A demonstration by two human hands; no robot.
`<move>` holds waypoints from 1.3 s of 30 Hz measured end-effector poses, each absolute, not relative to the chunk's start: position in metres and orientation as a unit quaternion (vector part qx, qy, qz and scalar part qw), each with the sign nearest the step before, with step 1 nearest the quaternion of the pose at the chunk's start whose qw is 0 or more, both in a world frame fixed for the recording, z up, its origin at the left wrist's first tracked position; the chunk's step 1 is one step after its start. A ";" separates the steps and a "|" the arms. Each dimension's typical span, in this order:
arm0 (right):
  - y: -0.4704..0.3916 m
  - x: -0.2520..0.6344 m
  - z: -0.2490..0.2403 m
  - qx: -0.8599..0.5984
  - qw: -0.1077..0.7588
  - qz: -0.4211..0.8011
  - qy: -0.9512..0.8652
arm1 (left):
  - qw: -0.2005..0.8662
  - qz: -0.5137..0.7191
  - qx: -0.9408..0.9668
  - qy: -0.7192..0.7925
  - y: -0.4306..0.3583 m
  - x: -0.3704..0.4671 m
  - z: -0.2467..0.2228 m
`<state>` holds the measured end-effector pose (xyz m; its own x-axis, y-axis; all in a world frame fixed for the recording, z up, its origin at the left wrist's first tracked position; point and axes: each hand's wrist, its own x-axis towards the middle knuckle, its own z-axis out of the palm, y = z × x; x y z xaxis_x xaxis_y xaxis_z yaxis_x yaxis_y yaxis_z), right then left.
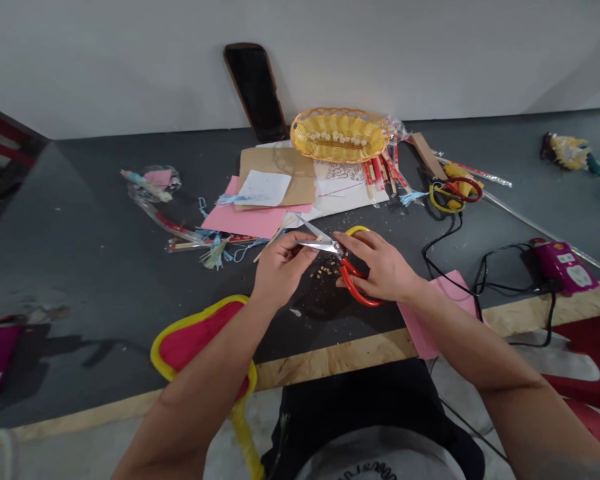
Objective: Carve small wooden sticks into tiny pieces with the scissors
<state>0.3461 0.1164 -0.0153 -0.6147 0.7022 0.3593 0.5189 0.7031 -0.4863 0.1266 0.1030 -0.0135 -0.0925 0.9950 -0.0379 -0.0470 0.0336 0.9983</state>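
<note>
Near the worktop's front edge (340, 350), the right hand (383, 267) held spread scissors (356, 288) by the handles; the left hand's (283, 267) fingers pinched narrowly beside the blades, contents unclear.

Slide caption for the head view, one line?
Right hand holds open scissors beside the left hand, yellow basket behind.
</note>
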 end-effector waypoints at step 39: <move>0.111 0.343 -0.016 -0.368 0.236 0.145 -0.888 | 0.486 0.508 0.499 0.507 0.102 0.122 -0.019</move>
<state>0.3430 0.1112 -0.0160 -0.6180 0.7213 0.3126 0.5845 0.6875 -0.4309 0.1219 0.1020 -0.0186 -0.0297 0.9995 0.0133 0.0125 -0.0129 0.9998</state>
